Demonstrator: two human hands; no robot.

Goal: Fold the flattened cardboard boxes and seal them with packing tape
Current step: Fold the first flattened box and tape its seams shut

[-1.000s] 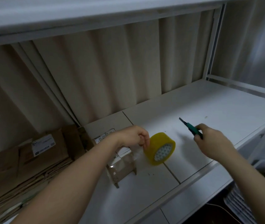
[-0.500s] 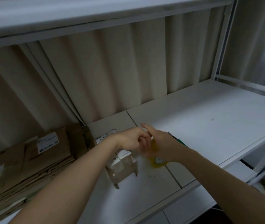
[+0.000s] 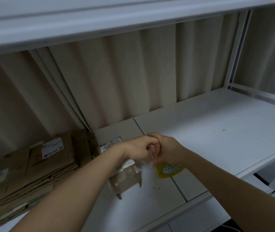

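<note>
Both hands meet at centre of the white shelf (image 3: 217,148), knuckles touching, just above the tape roll.

L hand (image 3: 141,149): fingers curled into a fist, pinching a thin clear strip of tape (image 3: 147,162) that hangs down from the fist toward the roll. Strip blurred; where it ends can't be told.

R hand (image 3: 166,149): fingers curled tight against L hand, over the top of the roll. What it clamps on is hidden by the hand itself; can't tell whether it grips the roll or sth else.

Yellow tape roll (image 3: 169,169): standing on edge on the shelf, only lower half visible under R hand, white patterned core facing camera.

Small cardboard box (image 3: 125,180): on shelf just below L wrist, partly folded, flaps sticking out at bottom, clear tape on its face. A box w/ a white label (image 3: 110,144) sits behind L forearm.

Stack of flattened cardboard boxes (image 3: 32,174): far left of shelf, lying flat, labels on top pieces.

Beige curtain (image 3: 125,77) behind shelf; upper shelf (image 3: 99,19) overhead.
</note>
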